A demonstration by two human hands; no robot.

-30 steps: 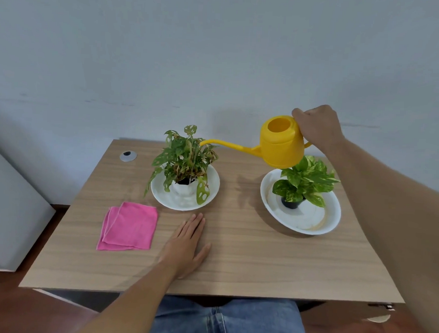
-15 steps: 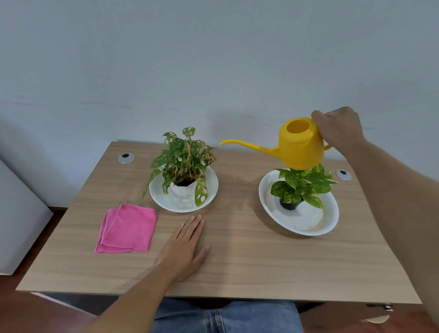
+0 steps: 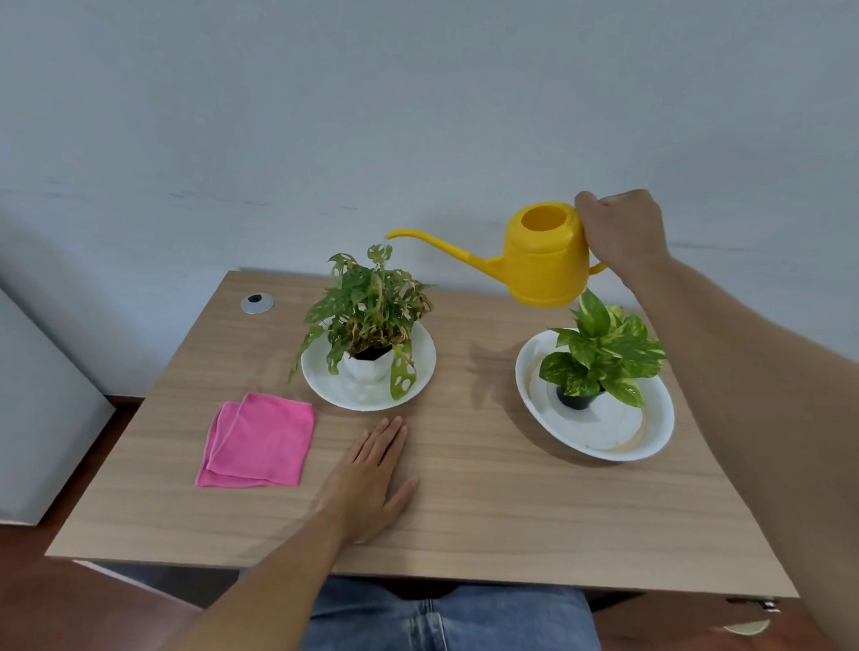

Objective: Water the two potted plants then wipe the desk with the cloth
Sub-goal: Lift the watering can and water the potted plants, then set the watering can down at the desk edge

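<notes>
While your right hand (image 3: 618, 235) grips yellow watering can (image 3: 543, 261) handle, spout tip hangs above left plant (image 3: 369, 308); your left hand (image 3: 369, 475) flat, fingers spread, on desk (image 3: 508, 515) beside pink cloth (image 3: 257, 443).

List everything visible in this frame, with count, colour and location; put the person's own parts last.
watering can: 1, yellow, held in the air above the right plant, spout reaching over the left plant
left plant: 1, green with yellowing leaves, white pot, on the left dish
right plant: 1, green, black pot, on the right dish
dishes: 2, white, left dish mid desk, right dish desk right
cloth: 1, pink, folded, desk left
cable grommet: 1, silver, far left corner
desk: 1, light wood
left hand: flat on desk, open
right hand: gripping the can's handle
jeans: blue, bottom edge
</notes>
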